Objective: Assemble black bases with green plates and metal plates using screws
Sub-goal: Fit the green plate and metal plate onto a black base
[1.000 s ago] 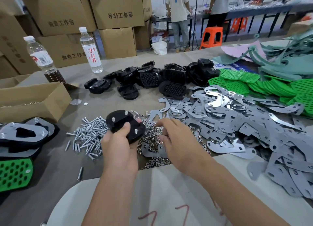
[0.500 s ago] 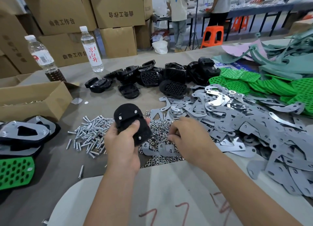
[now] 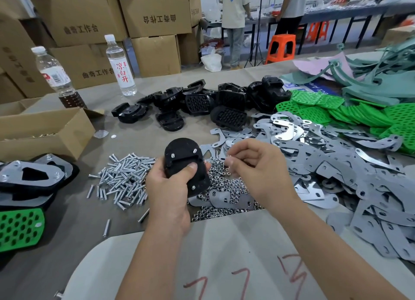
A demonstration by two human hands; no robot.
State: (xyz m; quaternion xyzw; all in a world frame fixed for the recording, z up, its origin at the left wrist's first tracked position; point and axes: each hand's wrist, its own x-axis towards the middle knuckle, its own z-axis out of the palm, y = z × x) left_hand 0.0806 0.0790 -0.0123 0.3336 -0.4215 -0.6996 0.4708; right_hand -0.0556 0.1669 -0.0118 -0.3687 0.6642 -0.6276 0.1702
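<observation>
My left hand (image 3: 167, 194) grips a black base (image 3: 183, 159) with three screw ends showing through it, tilted upright above the table. My right hand (image 3: 258, 171) is raised just right of the base, its fingertips pinched together over the heap of nuts (image 3: 221, 184); whether a nut sits between them is too small to tell. A pile of screws (image 3: 122, 180) lies left of my left hand. Loose black bases (image 3: 197, 104) are heaped at the back, metal plates (image 3: 336, 162) spread to the right, green plates (image 3: 363, 113) at the far right.
Finished assemblies (image 3: 27, 178) and a green plate (image 3: 19, 226) lie at the left edge. An open cardboard box (image 3: 45, 131) and two water bottles (image 3: 120, 66) stand at the back left. A white board (image 3: 224, 261) lies under my forearms. Two people stand at a far bench.
My right hand has lifted from the nut heap with its fingertips pinched together. My left hand has turned the black base more upright and raised it slightly.
</observation>
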